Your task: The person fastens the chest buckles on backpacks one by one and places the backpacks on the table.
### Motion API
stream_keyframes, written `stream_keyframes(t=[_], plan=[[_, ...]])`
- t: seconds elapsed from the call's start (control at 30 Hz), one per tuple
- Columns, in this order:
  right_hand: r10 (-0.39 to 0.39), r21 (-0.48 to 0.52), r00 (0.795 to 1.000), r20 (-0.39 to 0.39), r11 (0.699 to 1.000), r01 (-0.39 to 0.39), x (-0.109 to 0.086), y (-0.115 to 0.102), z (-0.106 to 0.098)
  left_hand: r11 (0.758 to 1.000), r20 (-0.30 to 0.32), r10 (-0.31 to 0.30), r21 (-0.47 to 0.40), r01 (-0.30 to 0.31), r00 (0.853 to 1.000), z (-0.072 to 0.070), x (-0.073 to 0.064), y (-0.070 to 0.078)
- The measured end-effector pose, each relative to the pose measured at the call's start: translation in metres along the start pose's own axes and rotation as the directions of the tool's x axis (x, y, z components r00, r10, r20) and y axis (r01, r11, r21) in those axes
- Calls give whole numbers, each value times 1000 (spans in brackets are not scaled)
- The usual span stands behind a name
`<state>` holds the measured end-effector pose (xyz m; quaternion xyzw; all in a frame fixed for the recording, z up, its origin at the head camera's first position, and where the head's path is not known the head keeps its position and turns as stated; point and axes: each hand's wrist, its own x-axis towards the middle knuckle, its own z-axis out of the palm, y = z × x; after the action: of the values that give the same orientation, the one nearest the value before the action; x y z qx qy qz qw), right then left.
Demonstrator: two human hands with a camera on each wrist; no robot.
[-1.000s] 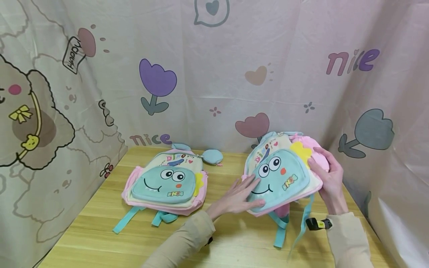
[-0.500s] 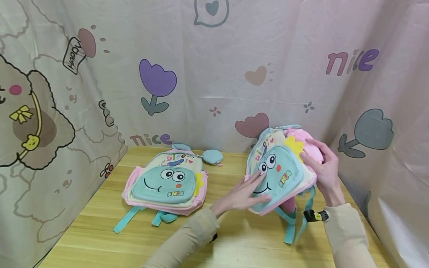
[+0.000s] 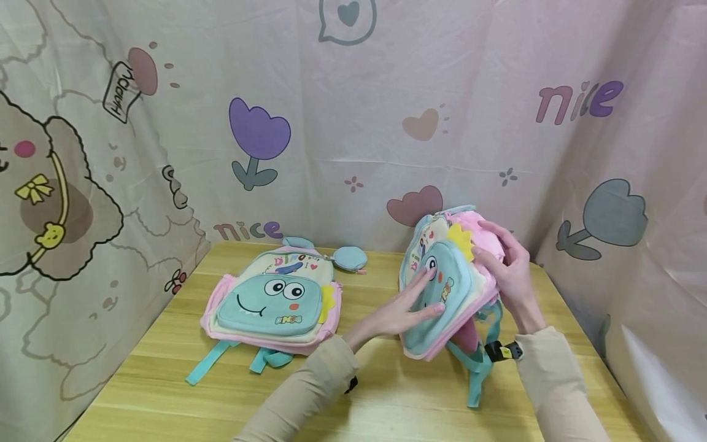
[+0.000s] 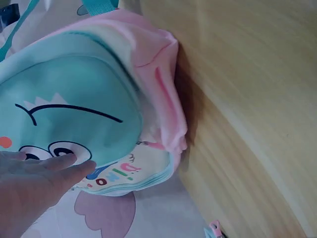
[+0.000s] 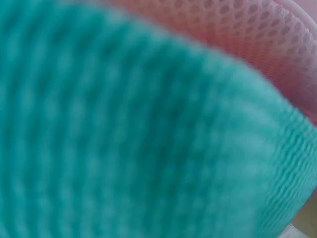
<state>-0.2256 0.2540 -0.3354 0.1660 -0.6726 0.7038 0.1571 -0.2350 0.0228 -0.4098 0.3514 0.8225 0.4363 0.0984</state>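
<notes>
A child's backpack (image 3: 456,276) with a teal cartoon-face pocket stands tilted at the table's right side, its face turned towards the left. My right hand (image 3: 510,264) grips its pink side, thumb in front by the yellow spikes. Fingers spread, my left hand (image 3: 399,312) rests on the front pocket. In the left wrist view this hand (image 4: 37,186) touches the pocket (image 4: 89,89) near the printed eyes. A ribbed teal strap (image 5: 148,139) fills most of the right wrist view, before pink mesh (image 5: 257,29); the hand is hidden there.
On the left of the wooden table (image 3: 166,405) lies a matching backpack (image 3: 270,301), face up, its straps towards me. A small round teal pouch (image 3: 350,258) lies beside its top. Printed curtain (image 3: 353,123) hangs behind and at both sides.
The right-hand backpack has turned, its face swinging left and its pink side coming into view. My right hand has moved left with it; my left hand stays on the pocket.
</notes>
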Motion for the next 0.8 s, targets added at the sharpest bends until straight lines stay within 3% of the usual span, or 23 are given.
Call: stream_keyframes(t=[0.3,0.6,0.8], plan=[[-56,18,992,114,998,55,3,4,14,994,-70,58,-93,-64,996,-14,0,9],[-41,-37,987,154,998,47,2,7,26,980,-123,72,-175,-93,990,-28,-4,17],[-50,-22,984,171,998,55,0,9,33,963,-166,92,-236,-130,982,-34,-4,18]])
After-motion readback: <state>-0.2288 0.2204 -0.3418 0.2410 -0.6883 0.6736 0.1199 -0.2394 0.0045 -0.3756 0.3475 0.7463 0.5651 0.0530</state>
